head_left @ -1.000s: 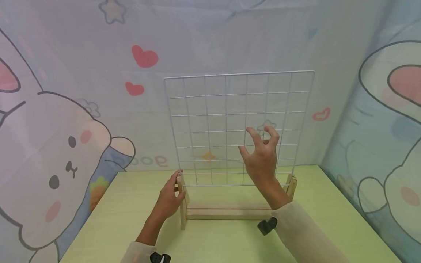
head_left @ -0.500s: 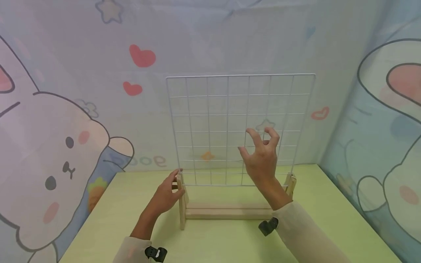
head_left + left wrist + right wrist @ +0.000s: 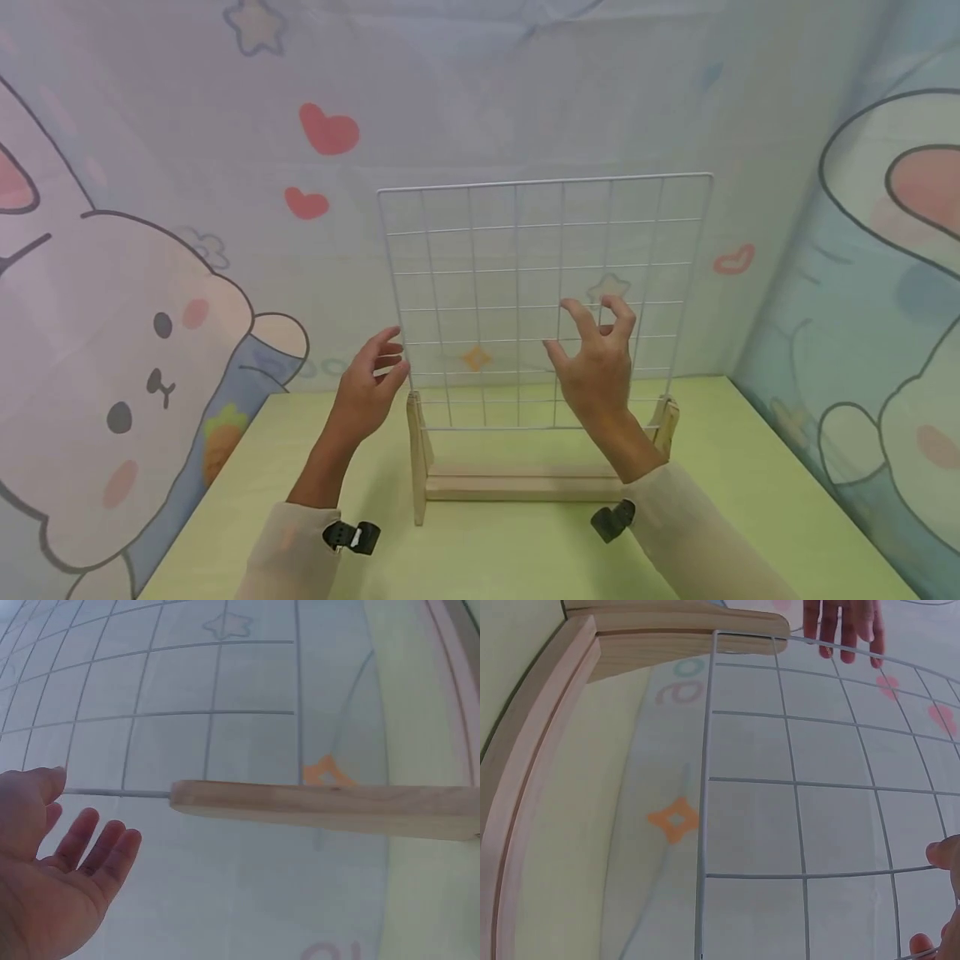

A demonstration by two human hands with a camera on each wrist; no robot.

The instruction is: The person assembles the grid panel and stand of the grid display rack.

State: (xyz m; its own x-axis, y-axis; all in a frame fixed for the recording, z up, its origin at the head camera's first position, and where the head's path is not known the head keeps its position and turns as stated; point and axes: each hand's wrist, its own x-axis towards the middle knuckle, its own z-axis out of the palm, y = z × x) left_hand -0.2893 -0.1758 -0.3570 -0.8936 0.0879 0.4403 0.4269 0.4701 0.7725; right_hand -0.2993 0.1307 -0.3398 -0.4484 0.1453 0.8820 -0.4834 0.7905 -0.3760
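A white wire grid panel (image 3: 517, 307) stands upright in a pale wooden stand (image 3: 525, 489), its lower corners between the left post (image 3: 417, 467) and the right post (image 3: 664, 427). My left hand (image 3: 365, 396) is beside the panel's left edge, just above the left post, fingers loosely extended and fingertips right at the edge wire. In the left wrist view its palm shows bare, with the thumb close to that wire. My right hand (image 3: 600, 362) is in front of the panel's right half, thumb and fingers spread and bent. The right wrist view shows its thumb (image 3: 945, 853) overlapping a wire.
The stand rests on a light yellow-green table (image 3: 247, 500). Behind and at both sides hangs a pastel cloth (image 3: 480, 92) printed with rabbits, hearts and stars. Each wrist wears a black strap mount, such as the left one (image 3: 351, 537).
My left hand has let go of the left post and risen to the panel's left edge. The panel's top edge sits lower in the view. My right hand has barely moved.
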